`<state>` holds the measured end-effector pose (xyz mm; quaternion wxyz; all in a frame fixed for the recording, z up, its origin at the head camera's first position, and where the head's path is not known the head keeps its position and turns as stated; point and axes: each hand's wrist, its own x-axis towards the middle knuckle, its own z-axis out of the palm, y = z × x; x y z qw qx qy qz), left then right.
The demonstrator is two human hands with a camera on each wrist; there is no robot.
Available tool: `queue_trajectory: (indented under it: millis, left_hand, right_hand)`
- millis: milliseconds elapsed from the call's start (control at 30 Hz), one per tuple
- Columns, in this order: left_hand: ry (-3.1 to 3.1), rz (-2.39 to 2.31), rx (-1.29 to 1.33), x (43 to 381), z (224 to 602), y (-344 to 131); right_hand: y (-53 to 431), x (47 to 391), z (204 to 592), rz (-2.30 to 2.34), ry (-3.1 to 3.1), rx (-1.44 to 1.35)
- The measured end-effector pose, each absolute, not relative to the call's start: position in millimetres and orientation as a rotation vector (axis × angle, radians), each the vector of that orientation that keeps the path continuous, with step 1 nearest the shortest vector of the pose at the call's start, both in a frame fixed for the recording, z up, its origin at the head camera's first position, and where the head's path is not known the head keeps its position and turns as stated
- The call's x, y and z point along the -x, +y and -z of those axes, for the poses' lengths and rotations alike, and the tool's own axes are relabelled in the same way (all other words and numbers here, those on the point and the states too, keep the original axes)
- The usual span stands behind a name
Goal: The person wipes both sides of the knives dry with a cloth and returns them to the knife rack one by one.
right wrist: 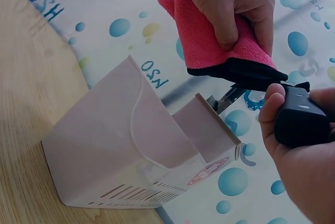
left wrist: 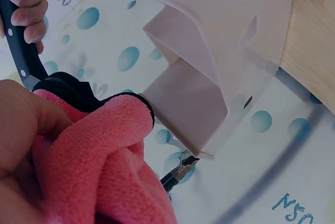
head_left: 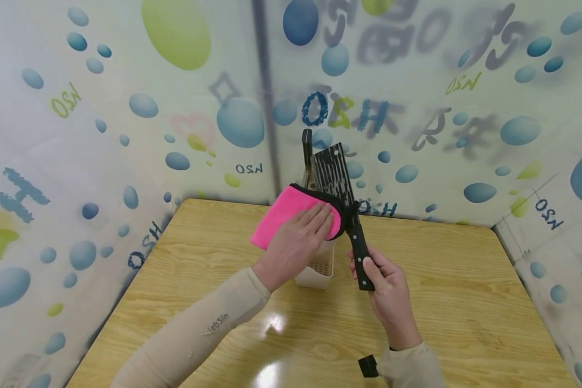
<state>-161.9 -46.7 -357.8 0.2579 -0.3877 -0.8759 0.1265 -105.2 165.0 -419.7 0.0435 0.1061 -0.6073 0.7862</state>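
Note:
My right hand (head_left: 390,285) grips the black riveted handle of a cleaver (head_left: 332,170), whose dark-streaked blade tilts up and away. A pink cloth (head_left: 278,218) with black edging is folded at the blade's lower part. My left hand (head_left: 298,242) pinches that cloth near the handle, thumb on one side and fingers on the other in the right wrist view. The cloth hides part of the blade. Behind and below stands a pale plastic knife holder (right wrist: 99,140) with slotted vents. Another black-handled utensil (head_left: 307,148) rises at its back; its kind is hidden.
The wood-grain table (head_left: 213,242) carries the holder near its middle. Patterned sheets (head_left: 184,129) with blue and green dots stand along the back and both sides. A small black piece (head_left: 368,366) sits beside the right sleeve.

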Motion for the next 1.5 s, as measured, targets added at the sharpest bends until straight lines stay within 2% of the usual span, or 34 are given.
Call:
queue_trajectory:
  millis: [633, 1500]
  left_hand:
    - [-2.299, -0.339, 1.106, 159, 355, -42]
    - [-2.291, -0.359, 1.146, 140, 367, -29]
  right_hand:
    - [169, 106, 422, -2.402, -1.954, -0.36]
    - [165, 107, 409, -2.367, -2.043, -0.142]
